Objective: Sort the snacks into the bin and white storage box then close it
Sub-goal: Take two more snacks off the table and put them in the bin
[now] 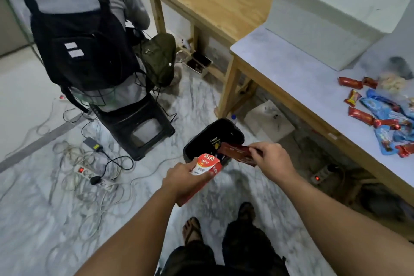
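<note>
While we stood over black bin (233, 132), our left hand (188, 177) gripped Astor box (207, 164); right hand (272, 159) pinched dark red wrapper (235, 151) above it. White storage box (331, 13) sat lidded on table (291, 67).

both hands (186, 177) (272, 161) outstretched, fingers curled in grips

My feed is evenly lit by soft indoor light, a bit dim, with faint shadows under the tables at right. Motion blur smears the whole frame, worst at lower left and the right edge. Wide-angle distortion bends lines toward the corners. No harsh glare.
</note>
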